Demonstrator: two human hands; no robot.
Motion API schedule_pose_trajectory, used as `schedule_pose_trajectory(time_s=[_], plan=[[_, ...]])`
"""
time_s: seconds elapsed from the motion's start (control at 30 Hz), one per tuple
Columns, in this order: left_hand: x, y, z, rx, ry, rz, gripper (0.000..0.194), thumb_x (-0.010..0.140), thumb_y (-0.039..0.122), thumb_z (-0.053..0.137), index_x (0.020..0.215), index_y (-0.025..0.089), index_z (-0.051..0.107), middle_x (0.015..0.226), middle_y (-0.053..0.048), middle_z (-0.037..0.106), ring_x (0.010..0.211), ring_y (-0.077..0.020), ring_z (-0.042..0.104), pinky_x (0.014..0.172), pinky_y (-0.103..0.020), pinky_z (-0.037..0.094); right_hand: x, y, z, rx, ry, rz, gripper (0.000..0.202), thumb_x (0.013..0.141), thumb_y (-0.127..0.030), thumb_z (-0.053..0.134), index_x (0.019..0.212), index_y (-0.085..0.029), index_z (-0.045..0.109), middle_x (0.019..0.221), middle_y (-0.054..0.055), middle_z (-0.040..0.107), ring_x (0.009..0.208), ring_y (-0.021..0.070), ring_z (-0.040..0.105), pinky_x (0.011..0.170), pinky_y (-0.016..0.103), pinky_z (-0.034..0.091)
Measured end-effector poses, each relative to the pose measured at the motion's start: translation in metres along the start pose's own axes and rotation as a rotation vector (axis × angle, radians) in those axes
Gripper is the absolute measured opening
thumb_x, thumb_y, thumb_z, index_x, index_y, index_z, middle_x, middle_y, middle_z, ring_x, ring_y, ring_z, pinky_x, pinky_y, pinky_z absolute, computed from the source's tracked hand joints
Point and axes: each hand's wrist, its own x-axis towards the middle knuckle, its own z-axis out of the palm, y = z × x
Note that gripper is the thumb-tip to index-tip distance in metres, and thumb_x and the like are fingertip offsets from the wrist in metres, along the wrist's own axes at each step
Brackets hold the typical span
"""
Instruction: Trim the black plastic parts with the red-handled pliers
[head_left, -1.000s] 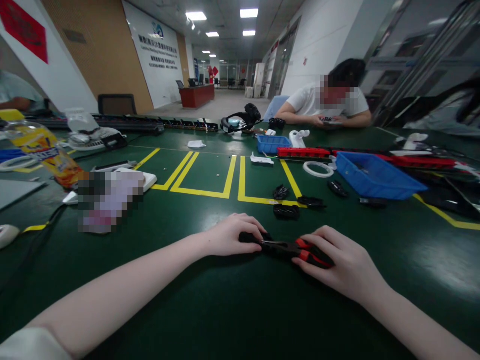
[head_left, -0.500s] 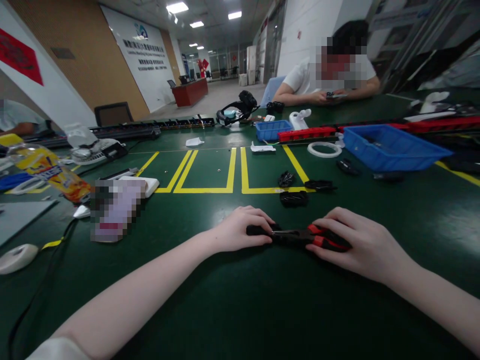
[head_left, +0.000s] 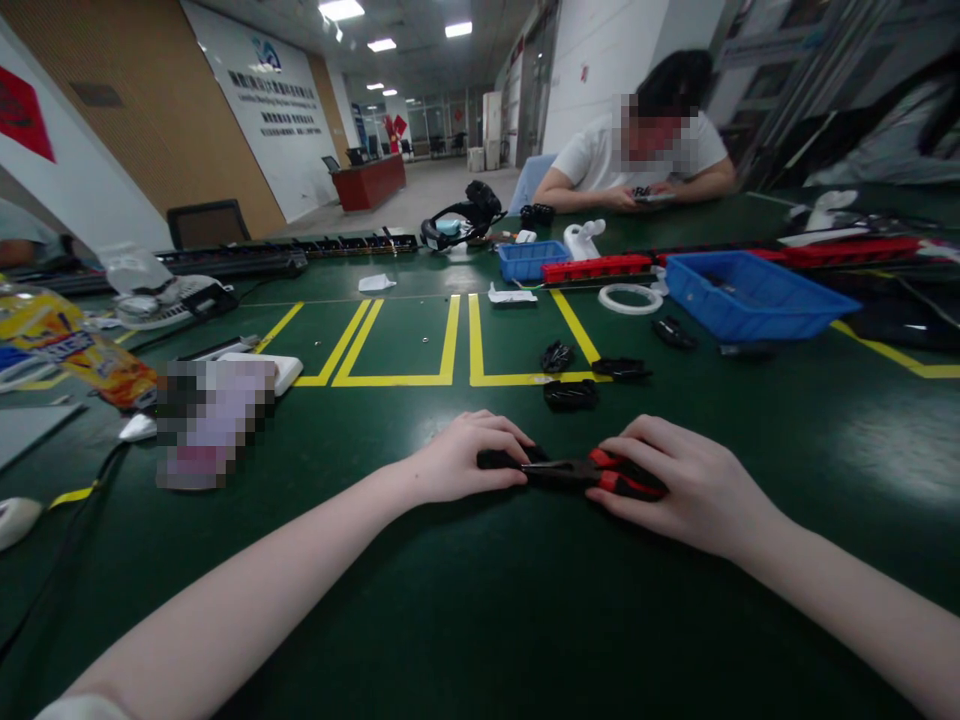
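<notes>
My right hand (head_left: pixel 686 483) is closed round the red and black handles of a pair of pliers (head_left: pixel 628 475). Their dark jaws point left and meet a small black part (head_left: pixel 499 460). My left hand (head_left: pixel 472 458) pinches that part between thumb and fingers; most of its shape is hidden, so I cannot tell its kind. Both hands rest low over the green table (head_left: pixel 480 600). Just beyond them lie several black pieces, among them a dark bundle (head_left: pixel 571 395) and a longer one (head_left: pixel 622 369).
Blue trays (head_left: pixel 757 300) stand at the back right, beside a white ring (head_left: pixel 630 299). On the left are a phone (head_left: pixel 217 420), a drink bottle (head_left: pixel 82 345) and a tape roll (head_left: pixel 16 520). Yellow tape (head_left: pixel 390 380) marks the table. A person (head_left: pixel 637 170) sits opposite.
The whole view has shifted, so the table's things appear slightly farther left. Both hands keep their grip on the pliers and the black part.
</notes>
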Motion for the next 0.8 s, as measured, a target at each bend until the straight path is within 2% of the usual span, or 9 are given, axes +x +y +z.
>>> schedule_pose_trajectory(time_s=[0.23,0.47,0.63,0.8], plan=[[-0.001,-0.001,0.0,-0.004,-0.021,-0.005,0.01,0.09,0.025,0.069,0.1,0.022,0.07,0.126,-0.004,0.066,0.116,-0.0239,0.059,0.101,-0.043,0.041,-0.001,0.004,-0.003,-0.075,0.048,-0.042,0.036,0.085,-0.049,0.063,0.103,-0.018,0.066,0.096,0.011,0.067,0.08,0.0217,0.063,0.066,0.035,0.052],[-0.002,0.002,-0.001,-0.007,-0.017,-0.017,0.01,0.09,0.025,0.067,0.099,0.022,0.07,0.125,-0.005,0.066,0.115,-0.0245,0.06,0.101,-0.044,0.042,-0.003,0.007,-0.007,-0.099,0.104,-0.005,0.045,0.083,-0.053,0.066,0.111,-0.018,0.063,0.108,0.014,0.067,0.095,0.0283,0.064,0.076,0.042,0.053],[-0.003,0.004,0.0,0.007,-0.02,-0.017,0.008,0.089,0.025,0.068,0.096,0.022,0.069,0.125,-0.004,0.065,0.116,-0.0251,0.058,0.103,-0.045,0.041,-0.003,0.007,-0.003,-0.122,0.054,-0.009,0.047,0.083,-0.056,0.064,0.111,-0.017,0.061,0.108,0.014,0.068,0.097,0.0289,0.064,0.08,0.043,0.052],[-0.004,0.002,0.001,-0.019,0.004,-0.009,0.005,0.091,0.025,0.066,0.092,0.021,0.069,0.125,-0.004,0.064,0.116,-0.0235,0.058,0.103,-0.044,0.041,-0.002,0.015,0.0,-0.102,-0.048,0.131,0.047,0.084,-0.062,0.06,0.104,-0.019,0.065,0.104,0.013,0.068,0.091,0.0277,0.065,0.074,0.042,0.051]])
